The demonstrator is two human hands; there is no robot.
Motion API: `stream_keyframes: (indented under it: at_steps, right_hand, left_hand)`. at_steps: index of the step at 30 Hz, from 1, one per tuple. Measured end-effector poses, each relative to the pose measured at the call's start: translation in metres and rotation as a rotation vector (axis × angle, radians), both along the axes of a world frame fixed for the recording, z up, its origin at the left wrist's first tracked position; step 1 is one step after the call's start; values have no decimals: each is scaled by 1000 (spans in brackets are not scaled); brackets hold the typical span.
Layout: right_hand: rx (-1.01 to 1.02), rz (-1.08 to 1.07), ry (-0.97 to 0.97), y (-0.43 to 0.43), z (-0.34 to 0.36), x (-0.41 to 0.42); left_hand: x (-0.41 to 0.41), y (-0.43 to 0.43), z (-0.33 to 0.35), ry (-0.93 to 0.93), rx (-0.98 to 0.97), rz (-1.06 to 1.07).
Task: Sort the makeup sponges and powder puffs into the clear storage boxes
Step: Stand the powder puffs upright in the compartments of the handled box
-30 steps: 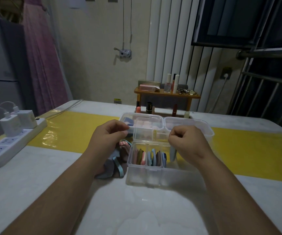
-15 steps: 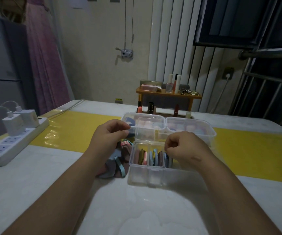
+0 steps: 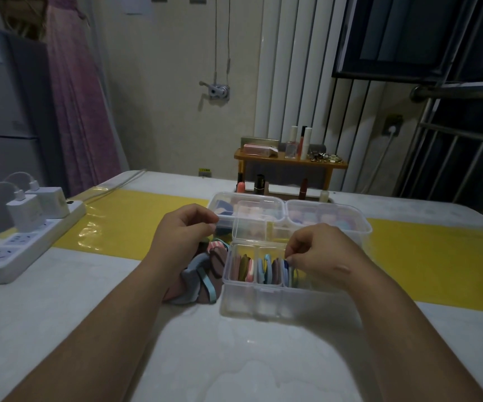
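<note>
The right hand (image 3: 318, 250) has dropped lower than a second ago and now pinches a blue puff (image 3: 286, 267) standing in the right part of the near clear box (image 3: 252, 300). More puffs (image 3: 246, 268) stand on edge in its other parts. The far boxes (image 3: 330, 211) hold pink, blurry pieces. The left hand (image 3: 182, 236) is curled above loose puffs (image 3: 202, 275) on the bench (image 3: 60, 285); I cannot tell if it holds anything.

Puffs (image 3: 244, 266) stand on edge in the near clear box (image 3: 249, 300); loose pile (image 3: 202, 282) beside it, seemingly touching.

Home — fridge (image 3: 2, 111), cosmetics shelf (image 3: 289, 162).
</note>
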State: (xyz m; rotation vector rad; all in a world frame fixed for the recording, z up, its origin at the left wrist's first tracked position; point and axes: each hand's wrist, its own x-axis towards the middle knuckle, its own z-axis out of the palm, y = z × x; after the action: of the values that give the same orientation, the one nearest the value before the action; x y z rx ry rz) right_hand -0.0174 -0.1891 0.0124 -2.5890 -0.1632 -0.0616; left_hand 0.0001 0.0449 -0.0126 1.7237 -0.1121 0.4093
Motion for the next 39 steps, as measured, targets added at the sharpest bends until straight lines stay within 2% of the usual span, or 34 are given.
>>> stream_keyframes:
  at_steps: [5, 10, 13, 24, 30, 35, 39]
  right_hand:
    - [32, 7, -25, 0, 1, 1]
    - [55, 22, -65, -3, 0, 2]
    - [68, 37, -82, -4, -1, 2]
    - [177, 57, -180, -2, -6, 5]
    - [224, 100, -239, 0, -10, 5]
    - [258, 98, -275, 1, -10, 6]
    - [279, 117, -266, 2, -12, 4]
  left_hand:
    - [3, 6, -6, 51, 147, 65]
    - [4, 9, -5, 148, 489, 43]
    - [3, 8, -5, 187, 537, 38]
    - [-1, 6, -5, 100, 738, 54]
    - [2, 7, -6, 43, 546, 85]
    - [3, 7, -5, -15, 242, 109]
    - [0, 4, 0, -25, 81, 72]
